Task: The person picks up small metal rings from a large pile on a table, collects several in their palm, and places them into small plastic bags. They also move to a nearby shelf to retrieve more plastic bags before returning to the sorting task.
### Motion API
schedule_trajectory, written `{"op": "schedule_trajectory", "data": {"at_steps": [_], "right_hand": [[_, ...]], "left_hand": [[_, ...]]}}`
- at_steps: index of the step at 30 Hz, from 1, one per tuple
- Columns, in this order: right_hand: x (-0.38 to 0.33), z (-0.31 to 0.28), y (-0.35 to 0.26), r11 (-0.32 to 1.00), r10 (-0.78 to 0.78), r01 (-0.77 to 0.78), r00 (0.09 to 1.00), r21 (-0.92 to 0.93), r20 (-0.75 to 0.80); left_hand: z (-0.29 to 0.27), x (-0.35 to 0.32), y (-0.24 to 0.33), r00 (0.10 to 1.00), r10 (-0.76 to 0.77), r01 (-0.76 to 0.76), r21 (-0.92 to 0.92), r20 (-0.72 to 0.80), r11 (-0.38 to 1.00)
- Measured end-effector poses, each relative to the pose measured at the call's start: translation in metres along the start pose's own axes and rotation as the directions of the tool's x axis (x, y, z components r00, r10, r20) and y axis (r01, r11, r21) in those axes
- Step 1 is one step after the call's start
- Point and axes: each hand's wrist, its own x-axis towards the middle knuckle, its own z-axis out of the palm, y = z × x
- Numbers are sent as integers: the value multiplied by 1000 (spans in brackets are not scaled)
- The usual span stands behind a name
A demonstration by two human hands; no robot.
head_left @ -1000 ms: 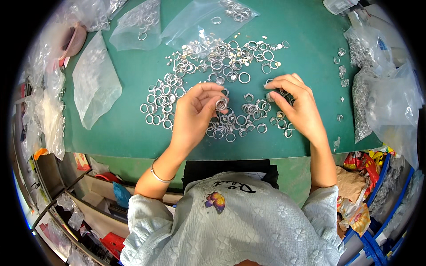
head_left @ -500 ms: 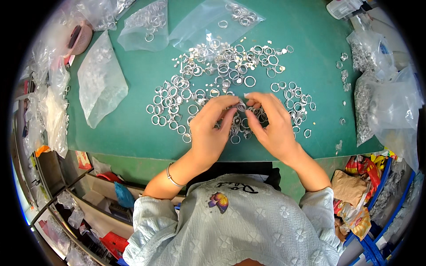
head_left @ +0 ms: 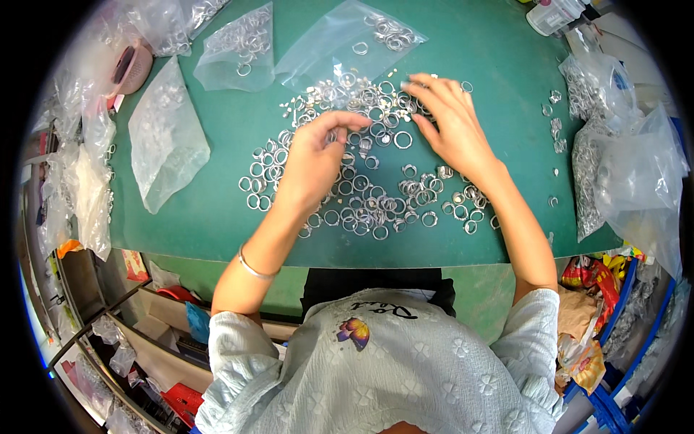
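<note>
Silver-coloured metal rings, finger-ring sized, lie in loose groups on the green tabletop [head_left: 275,242]. My left hand [head_left: 314,155] is at the left side of the far heap of rings [head_left: 383,108], its fingers curled in and the index finger reaching right; anything pinched there is too small to make out. Over the heap's right edge, my right hand [head_left: 455,126] has its fingers stretched out and apart, nothing seen in them. Between the hands lies one larger plain ring [head_left: 403,139]. Closer to me spreads another group of rings [head_left: 379,210]. Small pale bits are mixed into the far heap.
Clear plastic bags holding rings [head_left: 390,32] [head_left: 246,43] lie at the far side. A cloudy bag [head_left: 168,137] lies left, near a pink basket [head_left: 134,72]. Bulging bags [head_left: 629,173] line the right edge, below a white tub [head_left: 553,14].
Both hands have moved away from me and apart, from the near rings to the far heap. My right hand's fingers have spread. Rings near the front now lie uncovered.
</note>
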Motion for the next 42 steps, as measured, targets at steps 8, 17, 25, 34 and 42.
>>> {"op": "schedule_trajectory", "data": {"at_steps": [8, 17, 25, 34, 42], "right_hand": [[-4, -23, 10, 962, 49, -125, 954, 243, 295], [25, 17, 33, 999, 26, -28, 997, -18, -69], [-18, -40, 34, -15, 387, -527, 780, 850, 491], [-6, -28, 27, 872, 439, -442, 896, 209, 65], [-2, -26, 31, 932, 345, -364, 887, 4, 306]], "left_hand": [[5, 48, -17, 921, 390, -303, 590, -22, 748], [23, 91, -20, 940, 342, -272, 623, 7, 733], [-2, 30, 17, 885, -321, 461, -546, 337, 700], [2, 31, 9, 951, -165, 143, 101, 260, 985], [-1, 45, -7, 970, 225, -227, 661, 89, 716]]}}
